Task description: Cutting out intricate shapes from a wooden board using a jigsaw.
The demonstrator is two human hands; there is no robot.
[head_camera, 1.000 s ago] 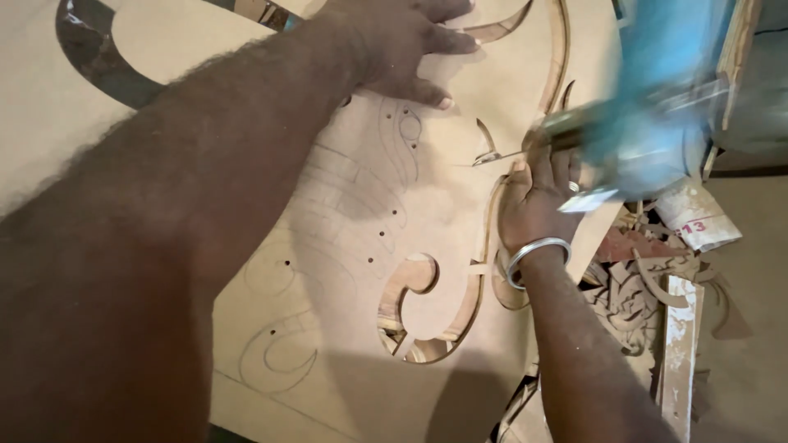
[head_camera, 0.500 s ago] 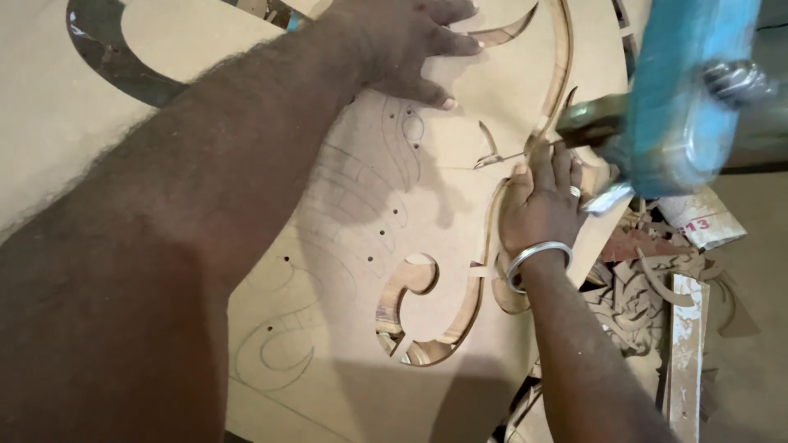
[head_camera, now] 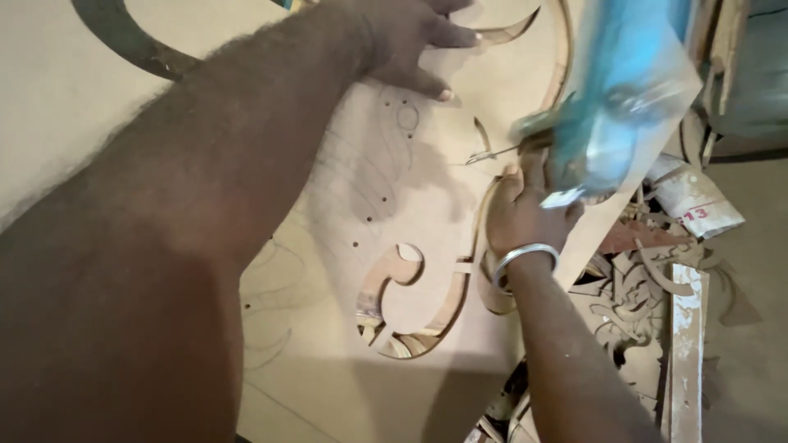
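Two hands on flat tan board (head_camera: 328,394), smooth, pencilled scrolls, curved cut-outs. Left hand (head_camera: 406,37) at board's top, fingers spread, pressed flat. Right hand (head_camera: 521,209) at board's right edge, fingers wrapped round blurred turquoise saw (head_camera: 616,107), long axis slanting up-right, metal bracelet (head_camera: 525,258) on wrist.

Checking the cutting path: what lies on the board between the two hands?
Head view: between left hand and right hand, bare board with pencilled curves, small drilled holes and a thin cut slit.
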